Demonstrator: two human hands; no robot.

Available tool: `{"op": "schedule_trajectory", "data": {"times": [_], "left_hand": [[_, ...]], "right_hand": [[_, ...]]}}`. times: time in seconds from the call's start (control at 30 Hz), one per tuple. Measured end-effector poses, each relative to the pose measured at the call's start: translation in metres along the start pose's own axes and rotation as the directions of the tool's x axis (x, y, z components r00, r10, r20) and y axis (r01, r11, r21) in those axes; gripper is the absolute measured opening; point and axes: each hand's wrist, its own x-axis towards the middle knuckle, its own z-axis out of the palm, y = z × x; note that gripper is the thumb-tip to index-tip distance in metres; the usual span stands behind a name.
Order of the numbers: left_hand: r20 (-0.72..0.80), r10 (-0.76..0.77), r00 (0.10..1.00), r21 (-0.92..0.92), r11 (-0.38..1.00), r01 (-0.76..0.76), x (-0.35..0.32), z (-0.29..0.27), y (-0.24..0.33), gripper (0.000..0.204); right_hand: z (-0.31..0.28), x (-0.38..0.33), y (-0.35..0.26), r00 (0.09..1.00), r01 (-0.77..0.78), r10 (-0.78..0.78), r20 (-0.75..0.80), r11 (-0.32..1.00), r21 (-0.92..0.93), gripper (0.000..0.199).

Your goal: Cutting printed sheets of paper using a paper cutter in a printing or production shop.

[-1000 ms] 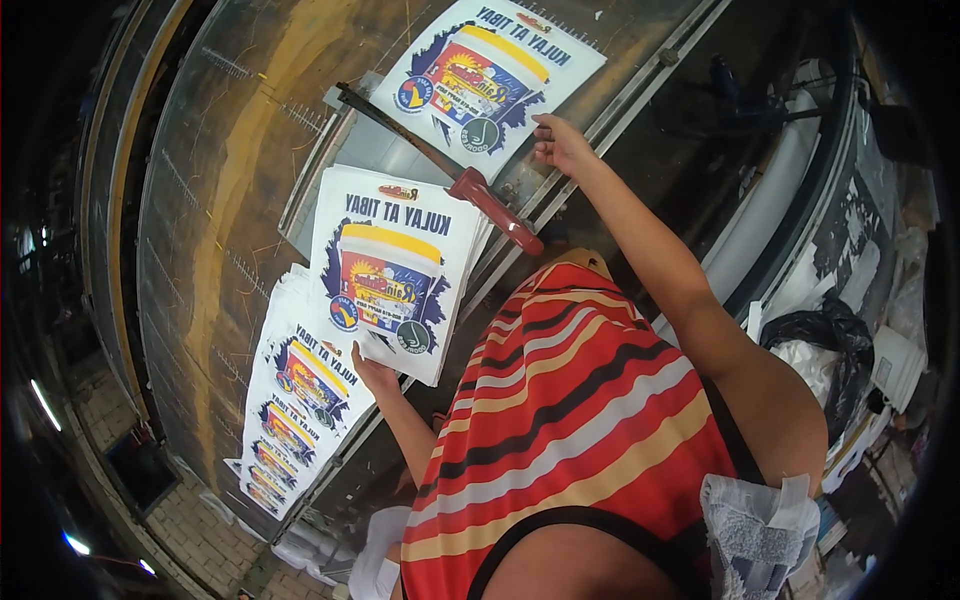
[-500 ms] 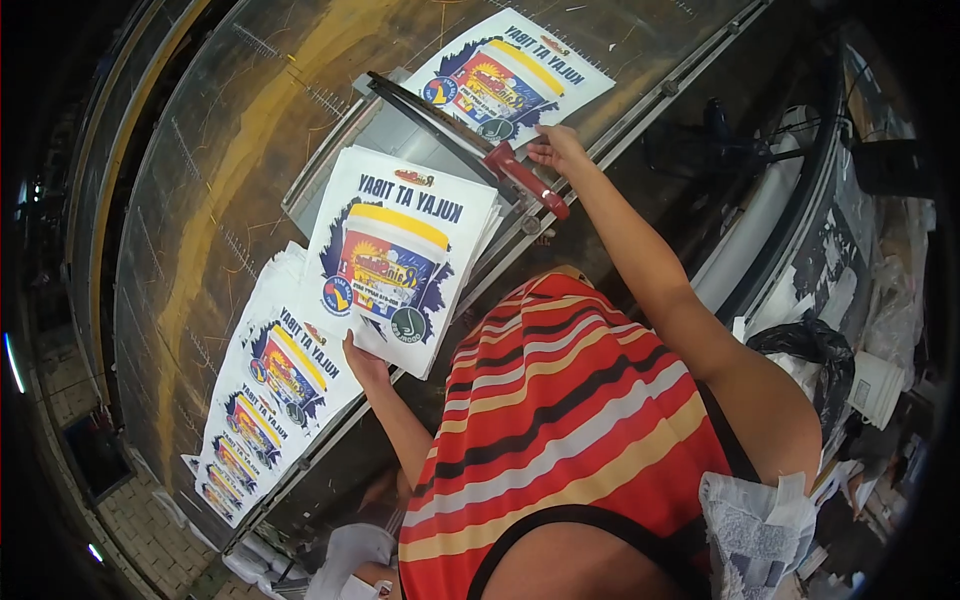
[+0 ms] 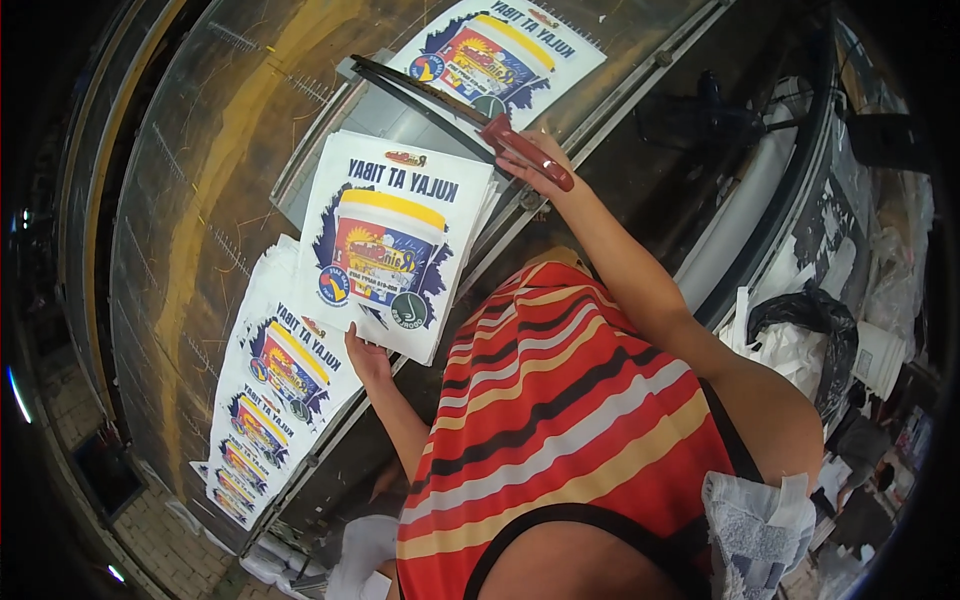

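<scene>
My left hand [image 3: 368, 357] grips the lower edge of a stack of printed sheets [image 3: 400, 170], with some of its fingers hidden under the paper. The sheets show a mirrored paint-bucket picture in yellow, red and blue. The stack lies partly on a grey paper cutter [image 3: 385, 130], left of its dark blade arm. My right hand [image 3: 540, 165] is at the cutter's red handle [image 3: 530, 155], closed about it from below, with fingers showing on the handle's left. Another printed sheet [image 3: 575, 65] lies beyond the blade.
Several overlapping printed sheets [image 3: 245, 345] fan out along the table [image 3: 180, 190] at the left. A metal rail edges the table on my side. At the right are a long white roll [image 3: 735, 215], a black plastic bag [image 3: 815, 305] and a white bucket [image 3: 878, 360].
My right hand has moved left from the far sheet's edge to the red handle, which has risen slightly. My left hand stays on the stack. The whole view has shifted a little.
</scene>
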Motion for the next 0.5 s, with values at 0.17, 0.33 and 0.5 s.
{"op": "schedule_trajectory", "data": {"times": [0.17, 0.33, 0.5], "left_hand": [[-0.057, -0.027, 0.998, 0.018, 0.999, 0.028, -0.012, 0.018, 0.01, 0.055], [-0.08, -0.021, 0.997, 0.041, 0.999, 0.024, -0.018, 0.029, 0.012, 0.059], [-0.134, -0.029, 0.991, -0.008, 1.0, 0.029, -0.012, 0.03, 0.01, 0.056]], "right_hand": [[0.017, 0.017, -0.002, 0.986, 0.018, 0.008, -0.165, 0.987, 0.158, 0.039], [0.032, 0.031, -0.015, 0.991, -0.019, 0.043, -0.128, 0.984, 0.179, 0.038], [0.039, 0.053, -0.037, 0.976, -0.067, 0.03, -0.214, 0.984, -0.168, 0.052]]}}
